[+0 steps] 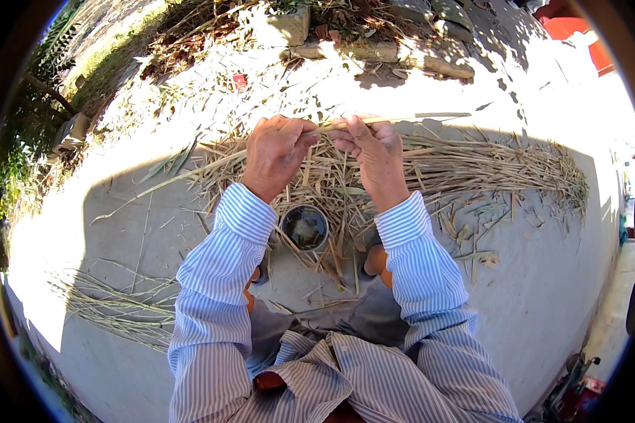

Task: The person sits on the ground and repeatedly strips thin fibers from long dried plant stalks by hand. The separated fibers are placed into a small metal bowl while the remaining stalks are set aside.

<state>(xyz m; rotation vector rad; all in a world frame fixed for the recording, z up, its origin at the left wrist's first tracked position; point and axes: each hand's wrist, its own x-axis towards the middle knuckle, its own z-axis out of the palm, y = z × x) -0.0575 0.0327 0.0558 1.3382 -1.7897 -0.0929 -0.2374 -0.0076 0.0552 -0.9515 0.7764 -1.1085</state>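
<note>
Both hands are raised side by side over a heap of dry stalks, closed on one long pale reed stalk (212, 166). My left hand (276, 156) pinches it between thumb and fingers; its thin end trails down to the left. Close beside it, my right hand (374, 152) grips the same stalk with thumb and fingertips, and the other end sticks out to the right. Beneath lies the pile of straw-coloured stalks and leaf husks (331, 176). Between my feet stands a round container of dark liquid (305, 228).
A long bundle of dry stalks (494, 169) stretches to the right. Thin greenish stalks (120, 303) lie on the concrete floor (536, 282) at left. Farther off are stone blocks (434, 62), leaf litter and a small red packet (240, 82). Red objects (566, 28) stand at the far right.
</note>
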